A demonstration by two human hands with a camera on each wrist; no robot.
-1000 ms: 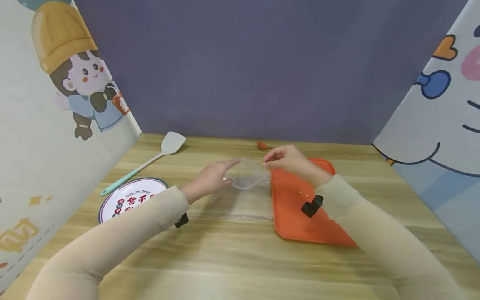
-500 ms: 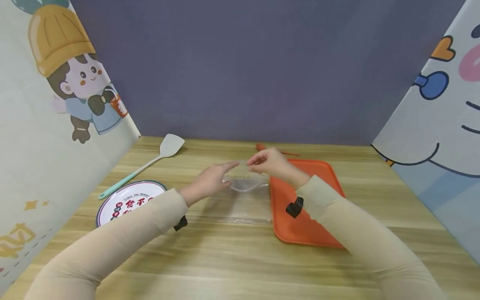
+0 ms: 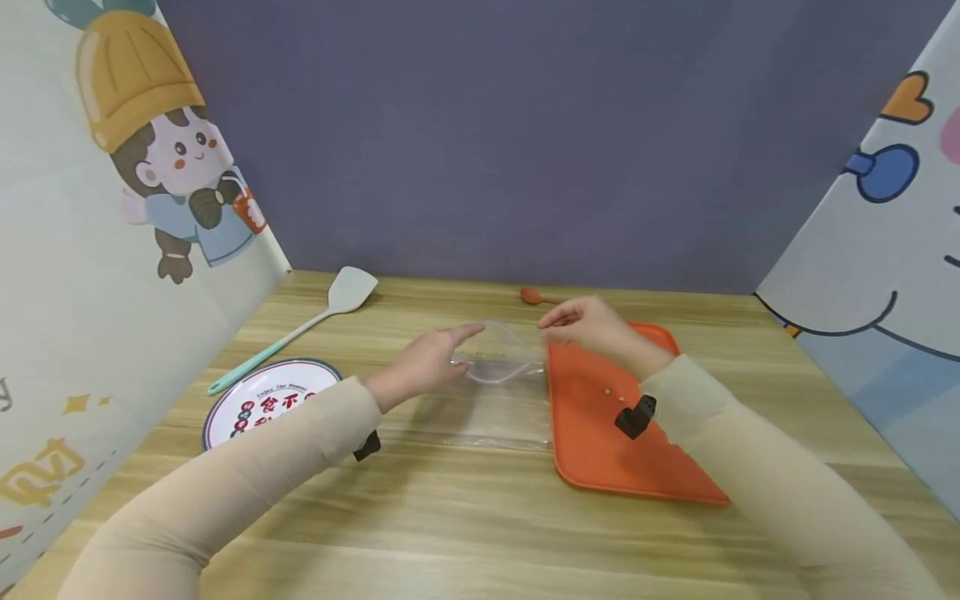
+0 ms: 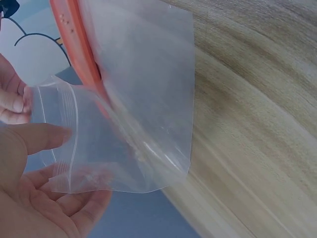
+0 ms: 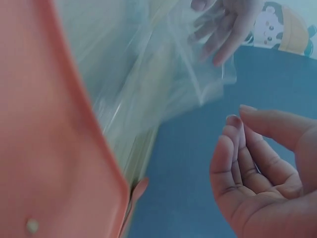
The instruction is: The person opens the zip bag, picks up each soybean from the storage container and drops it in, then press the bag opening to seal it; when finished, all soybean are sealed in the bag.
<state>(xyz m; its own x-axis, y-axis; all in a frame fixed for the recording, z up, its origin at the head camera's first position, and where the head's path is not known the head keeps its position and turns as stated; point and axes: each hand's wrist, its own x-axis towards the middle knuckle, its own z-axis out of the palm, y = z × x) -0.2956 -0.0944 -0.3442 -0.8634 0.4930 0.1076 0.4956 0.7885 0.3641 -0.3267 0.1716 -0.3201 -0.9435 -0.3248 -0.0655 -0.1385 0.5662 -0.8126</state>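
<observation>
A clear zip-top bag [image 3: 487, 408] lies with its mouth raised and spread apart. My left hand [image 3: 423, 362] holds it at the zip edge; in the left wrist view the thumb [image 4: 47, 136] is at one side of the mouth and the fingers lie behind the plastic. Beside the mouth, over the orange tray [image 3: 600, 450], is my right hand [image 3: 592, 329]. Its fingers are loosely bent, with nothing visible between thumb and fingertips in the right wrist view. Small pale, bean-like pieces [image 5: 32, 226] lie on the tray. Some pale bits [image 4: 139, 154] show through the bag's plastic.
An orange spoon [image 3: 532, 296] lies behind the tray. To the left are a white plate [image 3: 288, 379] with red lettering, partly covered by the left forearm, and a white turner [image 3: 348, 292] with a mint handle. A dark panel [image 3: 480, 142] closes off the back.
My right hand moved left to the bag's mouth with its fingertips together, then drew back right over the tray. My left hand keeps its place on the bag.
</observation>
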